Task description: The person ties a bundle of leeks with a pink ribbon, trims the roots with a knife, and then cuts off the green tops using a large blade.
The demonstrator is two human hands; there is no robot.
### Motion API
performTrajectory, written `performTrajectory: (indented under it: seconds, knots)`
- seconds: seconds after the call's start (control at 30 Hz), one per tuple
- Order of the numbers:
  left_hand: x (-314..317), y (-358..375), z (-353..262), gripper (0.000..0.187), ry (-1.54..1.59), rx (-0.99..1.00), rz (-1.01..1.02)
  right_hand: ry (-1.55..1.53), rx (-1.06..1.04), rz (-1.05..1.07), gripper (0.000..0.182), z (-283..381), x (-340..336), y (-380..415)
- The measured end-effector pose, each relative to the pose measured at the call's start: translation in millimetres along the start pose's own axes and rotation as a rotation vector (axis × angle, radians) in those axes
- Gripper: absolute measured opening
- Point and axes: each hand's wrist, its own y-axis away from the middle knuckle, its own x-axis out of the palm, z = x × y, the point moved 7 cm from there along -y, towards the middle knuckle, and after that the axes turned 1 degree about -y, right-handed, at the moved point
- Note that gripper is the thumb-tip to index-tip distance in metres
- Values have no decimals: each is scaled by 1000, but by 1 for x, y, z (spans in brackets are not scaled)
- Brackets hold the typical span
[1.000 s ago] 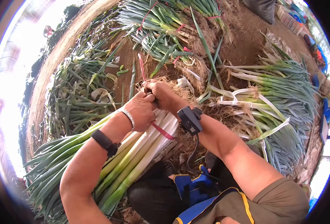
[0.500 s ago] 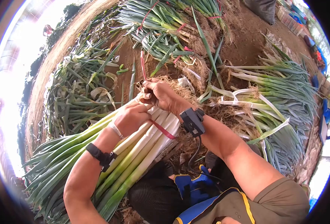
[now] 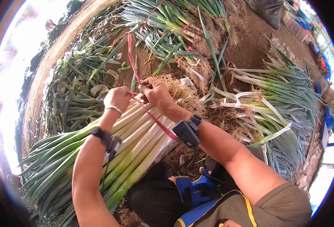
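A thick bundle of long green onions (image 3: 146, 130) lies across in front of me, leaves to the lower left and roots to the upper right. Around its white stalks runs a red tie strip (image 3: 160, 124), whose loose end sticks up past my fingers. My left hand (image 3: 117, 99) is closed on one part of the strip at the bundle's far side. Close beside it, my right hand (image 3: 157, 92) pinches the strip near the roots. Both wrists wear dark straps with small devices.
Tied bundles of green onions (image 3: 167, 22) lie at the back. Loose green onions (image 3: 284, 98) are spread at right, and a heap of leaf trimmings (image 3: 80, 90) sits at left. A dark sack (image 3: 266, 11) and a crate (image 3: 294, 25) stand at the far right.
My left hand has moved left and away from the right hand, drawing the strip across the stalks. The strip's loose end now stands longer and leans further left.
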Motion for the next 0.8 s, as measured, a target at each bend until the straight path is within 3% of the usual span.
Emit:
performTrajectory:
  seconds: [0.1, 0.17, 0.23, 0.27, 0.3, 0.37, 0.43, 0.5, 0.57, 0.6, 0.63, 0.67, 0.7, 0.73, 0.77, 0.8]
  knots:
    - [3, -4, -3, 17, -40, -90, 88, 87, 10, -104, 14, 0, -2, -2]
    - [4, -8, 7, 17, -58, -27, 3, 145, -39, -175, 19, -17, -9, -15]
    - [11, -10, 31, 20, 398, -91, 59, 407, -214, -211, 18, -15, -9, -22]
    - [6, -1, 30, 19, 658, -188, 65, 564, -202, -196, 15, 0, -5, -11]
    - [-4, 7, 21, 19, 655, -187, 64, 561, -203, -196, 15, 4, -7, -8]
    - [-11, 23, 13, 17, 877, -350, 175, 642, -197, 138, 13, 3, 14, -7]
    - [-12, 23, 9, 17, 894, -311, 179, 657, -170, 196, 13, 3, 20, -4]
    - [-13, 17, -6, 18, 803, -85, 147, 710, -309, 280, 12, 3, 26, 0]
    - [-26, 17, -18, 17, 659, 135, -11, 891, -314, 118, 12, -2, 22, -3]
    - [-35, 17, -26, 25, 512, 383, -122, 469, -165, 196, 11, -53, 16, -25]
    - [-22, 12, -15, 37, 609, 427, -103, 568, -554, 146, 12, -29, 16, -14]
    - [-15, 9, -10, 51, 542, 601, -65, 591, -487, 157, 11, -13, 16, -5]
    - [16, 10, 13, 59, 943, 273, 269, 605, -411, 167, 11, -1, 18, 4]
    - [-1, 25, -11, 63, 921, 245, 331, 608, -479, 181, 13, 1, 18, 6]
    - [11, 22, 1, 61, 703, 332, 289, 604, -540, 203, 14, 1, 19, 7]
    - [21, 20, 5, 57, 833, 305, 325, 548, -567, 191, 16, 7, 17, 10]
